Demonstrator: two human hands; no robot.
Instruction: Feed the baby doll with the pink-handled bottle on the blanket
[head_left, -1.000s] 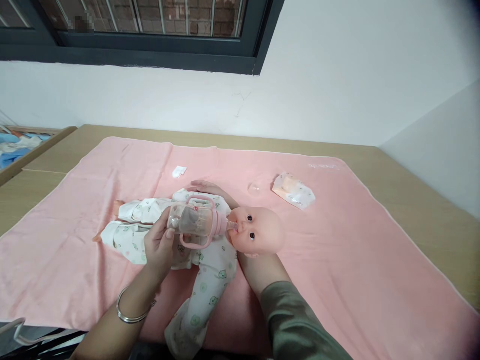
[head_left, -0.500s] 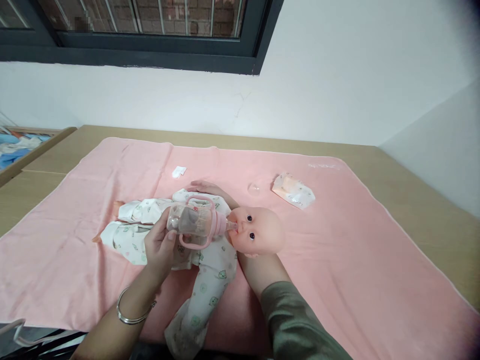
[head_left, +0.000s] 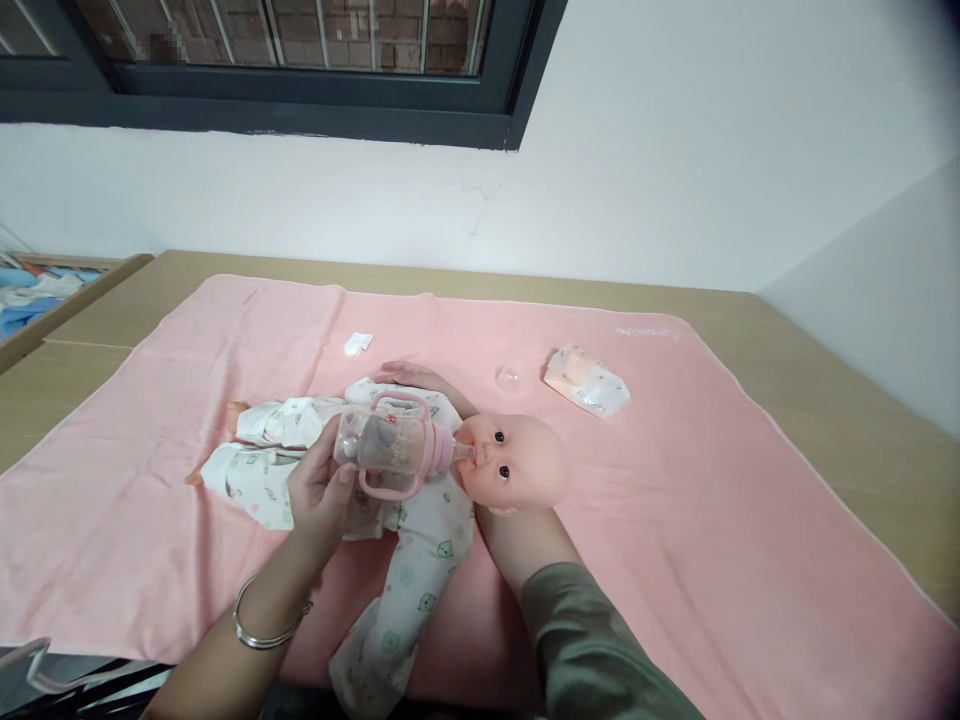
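Note:
A baby doll (head_left: 517, 460) in a white printed suit lies on its back, its head to the right. My left hand (head_left: 322, 485) is closed round the base of a clear baby bottle (head_left: 397, 442) with pink handles. The bottle is tilted, and its teat touches the doll's mouth. My right forearm passes beneath the doll's neck. Beyond the doll's body, my right hand (head_left: 411, 374) lies along its far sleeve with the fingers stretched out; the sleeve hides part of it.
A pink mat (head_left: 675, 480) covers much of the wooden table (head_left: 810, 350). Behind the doll lie a clear dome-shaped cap (head_left: 508, 375), a crumpled plastic packet (head_left: 587, 381) and a small white piece (head_left: 358, 344). A dark-framed window (head_left: 315, 95) is above.

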